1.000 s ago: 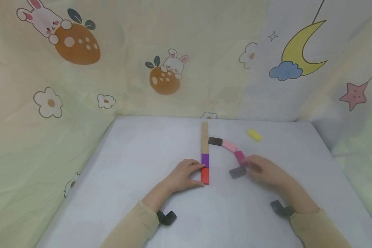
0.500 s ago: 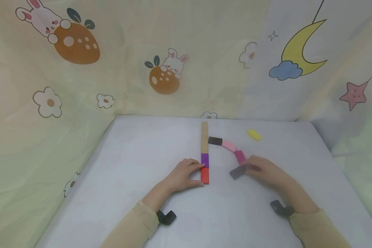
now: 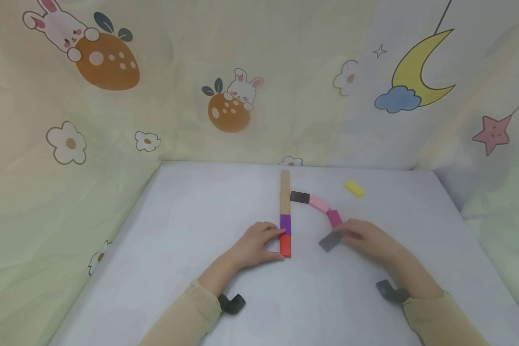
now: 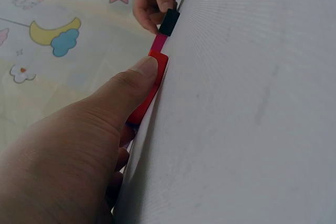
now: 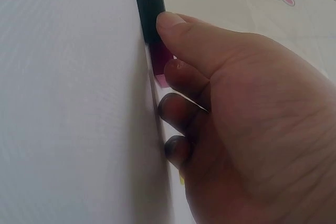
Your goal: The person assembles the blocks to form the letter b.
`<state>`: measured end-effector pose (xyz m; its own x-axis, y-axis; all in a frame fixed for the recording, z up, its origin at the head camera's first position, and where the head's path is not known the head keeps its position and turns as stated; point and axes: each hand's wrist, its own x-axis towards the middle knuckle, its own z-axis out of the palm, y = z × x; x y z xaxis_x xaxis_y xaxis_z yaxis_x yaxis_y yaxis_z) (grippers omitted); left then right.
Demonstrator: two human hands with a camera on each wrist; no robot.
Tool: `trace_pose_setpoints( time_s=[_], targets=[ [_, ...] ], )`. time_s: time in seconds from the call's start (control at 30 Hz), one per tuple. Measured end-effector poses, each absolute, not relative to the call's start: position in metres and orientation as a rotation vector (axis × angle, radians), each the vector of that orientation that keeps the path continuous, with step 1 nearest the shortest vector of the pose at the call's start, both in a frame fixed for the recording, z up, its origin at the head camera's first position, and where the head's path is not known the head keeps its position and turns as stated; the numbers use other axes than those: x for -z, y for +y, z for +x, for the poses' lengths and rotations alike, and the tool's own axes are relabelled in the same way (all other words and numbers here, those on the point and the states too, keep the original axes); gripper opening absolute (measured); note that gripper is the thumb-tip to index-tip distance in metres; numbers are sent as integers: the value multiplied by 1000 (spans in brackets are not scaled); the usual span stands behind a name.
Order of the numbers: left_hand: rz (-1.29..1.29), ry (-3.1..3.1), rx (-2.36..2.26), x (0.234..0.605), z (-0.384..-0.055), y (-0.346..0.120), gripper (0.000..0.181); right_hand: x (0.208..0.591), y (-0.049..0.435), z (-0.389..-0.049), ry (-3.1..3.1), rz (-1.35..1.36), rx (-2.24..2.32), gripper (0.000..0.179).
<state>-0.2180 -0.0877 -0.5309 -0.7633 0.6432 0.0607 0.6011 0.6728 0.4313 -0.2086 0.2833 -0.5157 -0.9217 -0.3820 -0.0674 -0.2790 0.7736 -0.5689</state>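
In the head view, my left hand (image 3: 253, 246) holds the red block (image 3: 285, 246) between thumb and index finger, the thumb at its near end. The index fingertip lies at the seam with the purple block (image 3: 285, 222). Beige blocks (image 3: 285, 192) continue that straight row away from me. My right hand (image 3: 369, 240) pinches one end of a dark grey block (image 3: 329, 242), which lies slanted at the near end of a magenta block (image 3: 334, 218). The right wrist view shows the thumb against the dark block (image 5: 149, 6); its far side is hidden.
A black block (image 3: 300, 197) and a pink block (image 3: 319, 203) form a curve from the beige row to the magenta block. A yellow block (image 3: 354, 188) lies apart at the back right. The white tabletop (image 3: 199, 202) meets a printed cloth (image 3: 168, 96) behind.
The dark grey block has turned a little, so it slants more steeply, and my right fingers have shifted slightly with it. My left hand stays on the red block.
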Motion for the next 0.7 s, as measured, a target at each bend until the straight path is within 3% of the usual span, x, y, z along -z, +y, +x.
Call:
trace_pose_setpoints(
  time_s=[0.2,0.47,0.7],
  targets=[
    [1063,2789,-679,532,-219,-88,72,516,285,-209,2782,-518,862,34],
    [1087,2800,-677,534,-219,-89,72,519,293,-215,2773,-231,949,41],
    [1077,2798,-683,533,-219,-89,71,520,304,-224,2905,-147,1023,37]
  ],
)
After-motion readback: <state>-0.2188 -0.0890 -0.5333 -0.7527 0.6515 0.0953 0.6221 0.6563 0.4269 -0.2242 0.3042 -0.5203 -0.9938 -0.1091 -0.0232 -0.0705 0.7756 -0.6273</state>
